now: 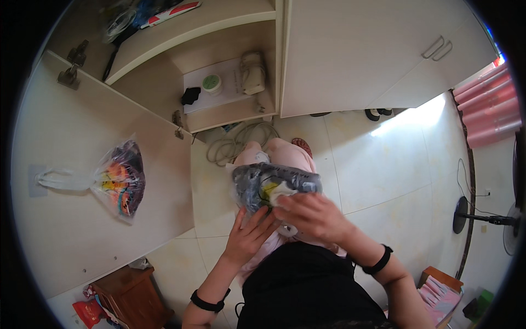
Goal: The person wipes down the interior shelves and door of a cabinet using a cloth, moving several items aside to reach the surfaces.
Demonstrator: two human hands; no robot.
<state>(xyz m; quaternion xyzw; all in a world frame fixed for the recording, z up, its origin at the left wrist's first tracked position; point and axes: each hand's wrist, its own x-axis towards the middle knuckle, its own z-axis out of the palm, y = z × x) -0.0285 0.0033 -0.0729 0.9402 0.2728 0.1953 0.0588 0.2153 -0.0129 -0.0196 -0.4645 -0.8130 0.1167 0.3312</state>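
Note:
Across my lap lies a clear plastic bag [249, 183] with dark grey-blue contents and a patch of yellow showing. My left hand [251, 236] rests on its near edge, fingers stretched out and slightly apart. Over the bag's right half is my right hand [313, 215], slightly blurred, its fingers bent around a crumpled white wipe [281, 192] that touches the plastic. The fingertips of the right hand are partly hidden.
An open cabinet shelf [230, 112] ahead holds a round tub [211, 83], a beige pouch [252, 72] and a small black item [190, 96]. A filled bag [121, 181] hangs on the open door at left. Coiled cable [219, 148] lies on the floor.

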